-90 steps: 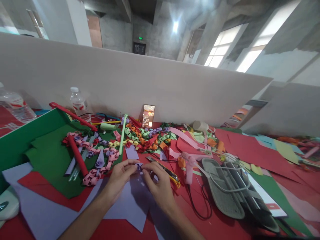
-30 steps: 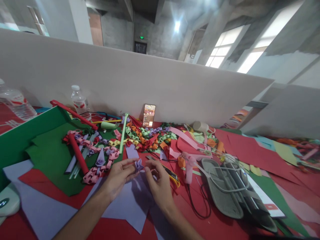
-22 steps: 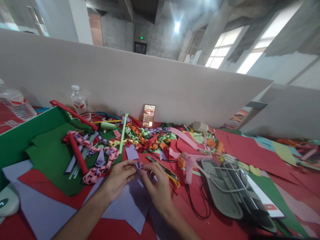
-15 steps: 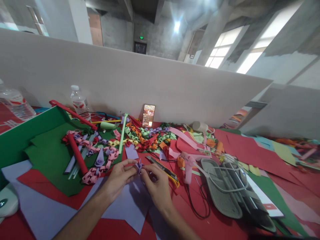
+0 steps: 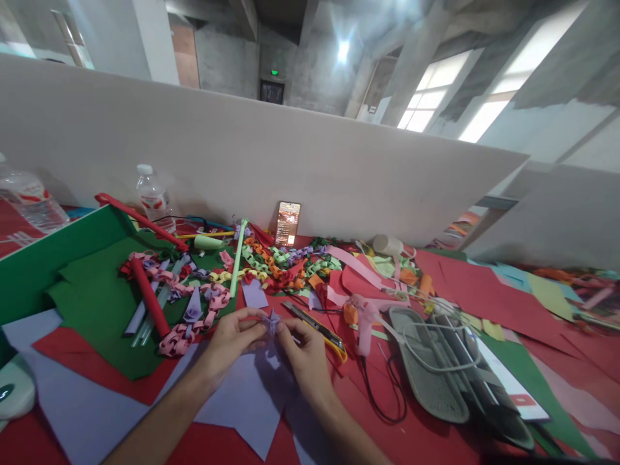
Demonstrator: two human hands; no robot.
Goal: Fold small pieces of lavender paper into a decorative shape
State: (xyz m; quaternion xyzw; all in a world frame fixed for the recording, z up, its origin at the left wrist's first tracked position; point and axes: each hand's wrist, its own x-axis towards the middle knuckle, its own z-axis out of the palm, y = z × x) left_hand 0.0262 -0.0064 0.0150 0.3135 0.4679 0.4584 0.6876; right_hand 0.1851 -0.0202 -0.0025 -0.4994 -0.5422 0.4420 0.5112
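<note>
A small folded purple paper piece (image 5: 271, 320) is pinched between the fingertips of both hands, just above the table. My left hand (image 5: 231, 339) grips it from the left with curled fingers. From the right, my right hand (image 5: 303, 358) closes its fingertips on the same piece. Beneath the hands lies a large purple paper sheet (image 5: 247, 403) with cut edges. A yellow utility knife (image 5: 317, 327) lies just right of my right hand.
Paper chains (image 5: 285, 265) and a pink-purple chain (image 5: 194, 320) lie beyond the hands. A red paper roll (image 5: 148, 300), green sheet (image 5: 104, 310), phone (image 5: 287, 223), two water bottles (image 5: 152, 196), a glue gun (image 5: 363, 316) and a grey racket-like thing (image 5: 431, 368) surround them. A partition wall (image 5: 290, 161) backs the table.
The hands parted briefly a second ago, then came together again on the purple piece; they have stayed at the same spot, working it with their fingertips.
</note>
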